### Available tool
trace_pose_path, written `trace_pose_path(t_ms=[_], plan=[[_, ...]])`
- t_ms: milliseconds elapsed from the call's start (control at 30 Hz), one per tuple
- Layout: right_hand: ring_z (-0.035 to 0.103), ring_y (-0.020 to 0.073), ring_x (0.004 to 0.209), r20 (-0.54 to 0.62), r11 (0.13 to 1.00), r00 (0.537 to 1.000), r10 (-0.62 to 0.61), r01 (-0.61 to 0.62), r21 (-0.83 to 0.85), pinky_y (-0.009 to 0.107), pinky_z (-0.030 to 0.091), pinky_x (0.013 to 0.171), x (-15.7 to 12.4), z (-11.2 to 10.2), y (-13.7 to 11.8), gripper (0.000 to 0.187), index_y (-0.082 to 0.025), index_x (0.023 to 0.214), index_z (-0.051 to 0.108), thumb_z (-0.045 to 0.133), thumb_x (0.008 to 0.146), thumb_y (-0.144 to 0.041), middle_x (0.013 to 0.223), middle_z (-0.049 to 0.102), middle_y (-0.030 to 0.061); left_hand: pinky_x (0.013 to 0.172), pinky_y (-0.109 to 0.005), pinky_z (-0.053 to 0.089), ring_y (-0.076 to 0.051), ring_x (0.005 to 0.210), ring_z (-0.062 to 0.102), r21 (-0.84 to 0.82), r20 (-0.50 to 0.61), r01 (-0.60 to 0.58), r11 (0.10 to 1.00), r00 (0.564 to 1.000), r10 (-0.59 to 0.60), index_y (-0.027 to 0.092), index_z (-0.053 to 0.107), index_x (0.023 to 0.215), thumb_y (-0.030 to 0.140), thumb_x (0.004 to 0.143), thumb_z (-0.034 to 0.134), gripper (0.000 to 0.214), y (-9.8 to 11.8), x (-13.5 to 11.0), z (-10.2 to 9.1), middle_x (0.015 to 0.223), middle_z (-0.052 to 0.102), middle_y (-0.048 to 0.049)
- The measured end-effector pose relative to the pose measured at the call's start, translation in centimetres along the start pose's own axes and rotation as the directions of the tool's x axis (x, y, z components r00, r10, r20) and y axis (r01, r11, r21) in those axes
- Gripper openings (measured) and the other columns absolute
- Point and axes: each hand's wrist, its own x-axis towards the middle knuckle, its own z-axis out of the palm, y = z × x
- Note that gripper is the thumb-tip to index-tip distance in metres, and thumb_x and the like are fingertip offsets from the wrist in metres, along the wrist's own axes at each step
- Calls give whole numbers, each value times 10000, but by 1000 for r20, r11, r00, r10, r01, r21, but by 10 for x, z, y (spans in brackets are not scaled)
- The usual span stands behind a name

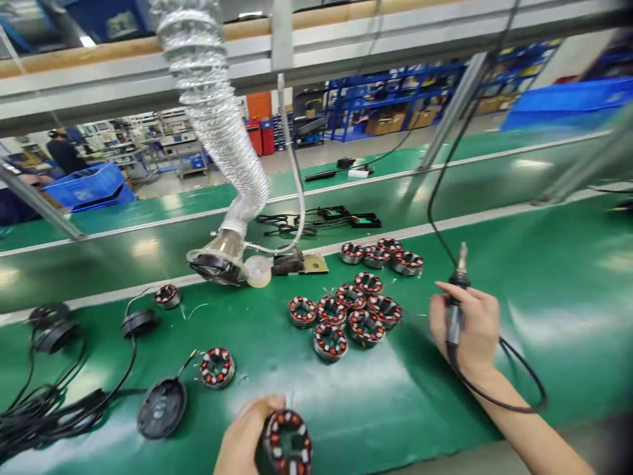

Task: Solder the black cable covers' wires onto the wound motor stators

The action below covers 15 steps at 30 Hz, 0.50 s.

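My left hand (243, 432), at the bottom edge, is closed around a motor stator (289, 442) with red copper windings and white and dark teeth, tilted so its ring faces me. My right hand (472, 326) grips the dark handle of a soldering iron (453, 320), its metal end pointing up and its black cable looping beside my wrist. Between the hands, several more stators (330, 341) lie grouped on the green bench mat (395, 409). To the left of my left hand sit a single stator (216, 367) with thin wires and a round black cover (162, 408) on a cable.
A foil duct (217, 119) with a funnel hood (215, 260) hangs over the bench's back edge. Next to it are a small white roll (258, 270) and a sponge holder (315, 264). Black cables (54, 419) pile at the left. Metal posts (455, 109) rise behind.
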Motion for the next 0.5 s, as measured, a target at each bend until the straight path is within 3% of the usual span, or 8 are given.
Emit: trace_pose_path(t_ms=[100, 167, 267, 367, 433, 500], plan=[[568, 315, 965, 28, 998, 998, -47, 48, -27, 451, 480, 801, -6, -4, -13, 316, -209, 1205, 622, 508, 917, -274, 875, 564, 114, 870, -424, 561, -311, 1037, 618, -32, -107, 116, 993, 987, -119, 248, 630, 1099, 401, 583, 845, 580, 5, 20, 24, 1110, 651, -126], [585, 326, 939, 10, 994, 996, -93, 93, -61, 458, 490, 776, -11, -5, -22, 334, -219, 1230, 606, 523, 910, -264, 846, 582, 110, 796, -439, 571, -316, 977, 628, 89, -139, 194, 977, 974, -180, 226, 620, 1136, 481, 642, 820, 590, 8, 28, 38, 1076, 640, -141], [611, 328, 862, -63, 982, 984, -165, 158, -99, 446, 512, 715, -20, -8, -40, 357, -249, 1233, 605, 582, 877, -252, 790, 609, 95, 671, -413, 553, -291, 815, 650, 277, -213, 109, 955, 976, -49, 208, 582, 1220, 493, 769, 723, 552, 9, 21, 39, 941, 667, -135], [620, 315, 811, -111, 979, 975, -191, 181, -93, 438, 529, 694, -31, -15, -69, 422, -287, 1275, 584, 622, 860, -223, 802, 640, 87, 686, -354, 522, -233, 782, 644, 268, -401, -46, 962, 903, 155, 240, 616, 1099, 302, 880, 627, 229, -3, 6, -3, 875, 684, -89], [622, 312, 797, -115, 982, 977, -181, 174, -67, 456, 537, 720, -39, -24, -97, 475, -292, 1309, 566, 639, 851, -190, 837, 666, 86, 724, -319, 505, -193, 783, 635, 176, -556, 22, 984, 827, 81, 241, 627, 913, 211, 916, 557, 77, -22, 4, -52, 843, 677, -51], [623, 301, 751, -118, 983, 976, -185, 186, -7, 465, 540, 705, -47, -34, -132, 523, -307, 1328, 552, 653, 836, -163, 835, 680, 75, 745, -314, 488, -190, 796, 625, 147, -652, 169, 975, 758, -34, 220, 619, 815, 249, 932, 528, 150, -51, 11, -103, 833, 665, -43]])
